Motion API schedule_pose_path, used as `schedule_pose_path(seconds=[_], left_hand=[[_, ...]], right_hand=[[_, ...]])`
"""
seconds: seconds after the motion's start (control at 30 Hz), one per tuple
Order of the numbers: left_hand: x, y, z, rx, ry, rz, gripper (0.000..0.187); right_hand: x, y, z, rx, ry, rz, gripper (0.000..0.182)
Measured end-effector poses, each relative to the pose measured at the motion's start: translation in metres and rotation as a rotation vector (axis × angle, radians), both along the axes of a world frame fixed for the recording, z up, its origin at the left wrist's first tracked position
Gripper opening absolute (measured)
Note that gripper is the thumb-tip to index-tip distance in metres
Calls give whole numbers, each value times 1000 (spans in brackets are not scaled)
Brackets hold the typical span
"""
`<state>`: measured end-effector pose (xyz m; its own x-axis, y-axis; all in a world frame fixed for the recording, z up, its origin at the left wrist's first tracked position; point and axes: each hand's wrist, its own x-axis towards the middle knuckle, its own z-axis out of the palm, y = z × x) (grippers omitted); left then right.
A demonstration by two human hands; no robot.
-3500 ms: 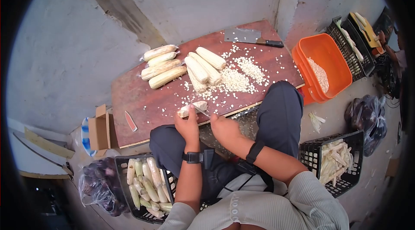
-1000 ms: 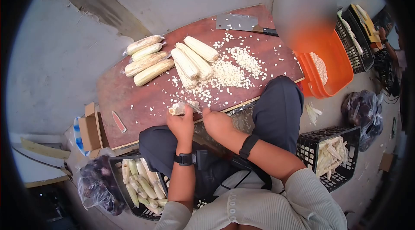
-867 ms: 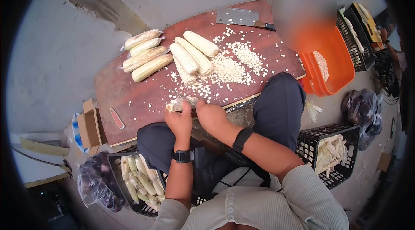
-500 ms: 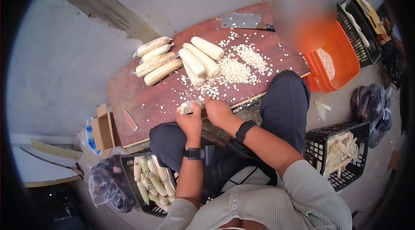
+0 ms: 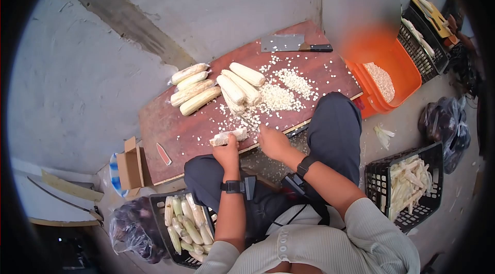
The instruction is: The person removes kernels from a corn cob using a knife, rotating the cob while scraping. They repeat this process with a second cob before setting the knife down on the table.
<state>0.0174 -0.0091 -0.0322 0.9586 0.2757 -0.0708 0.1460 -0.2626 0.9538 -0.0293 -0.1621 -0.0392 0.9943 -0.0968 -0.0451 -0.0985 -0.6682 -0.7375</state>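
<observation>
My left hand point(image 5: 227, 154) is closed around one end of a pale, largely stripped corn cob point(image 5: 238, 134), held low over the near edge of the red board. To its right, my right hand point(image 5: 274, 143) is a closed fist, apart from the cob. A thin, dark sliver that looks like a knife blade point(image 5: 249, 120) points from it toward the loose kernels point(image 5: 278, 97). Beyond the hands, several peeled corn cobs point(image 5: 242, 83) lie in a stack. More cobs, some in clear plastic wrap point(image 5: 193, 91), lie to the left.
A cleaver point(image 5: 283, 43) lies at the board's far side, a red-bladed knife point(image 5: 164, 154) at its left. An orange bucket point(image 5: 407, 75) holds kernels. Black crates hold corn point(image 5: 192, 222) and husks point(image 5: 410, 184). A cardboard box point(image 5: 131, 165) stands left. A blurred person's area is upper right.
My right hand has drawn away from the cob to the right, widening the gap between my hands. More of the cob now shows. The whole view has shifted slightly.
</observation>
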Motion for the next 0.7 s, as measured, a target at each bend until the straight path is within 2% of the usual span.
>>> schedule_pose_path(seconds=[0.07,0.17,0.37,0.7], left_hand=[[0,0,-2,22,-8,-7,19],[-3,-5,3,-37,-70,41,20],[-1,0,-1,-20,50,10,21],[3,-5,-4,-7,-26,-29,21]], right_hand=[[-11,2,6,-107,-109,64,18],[-17,8,12,-216,-58,160,16],[-25,17,6,-245,63,135,14],[-10,13,18,-242,271,171,15]])
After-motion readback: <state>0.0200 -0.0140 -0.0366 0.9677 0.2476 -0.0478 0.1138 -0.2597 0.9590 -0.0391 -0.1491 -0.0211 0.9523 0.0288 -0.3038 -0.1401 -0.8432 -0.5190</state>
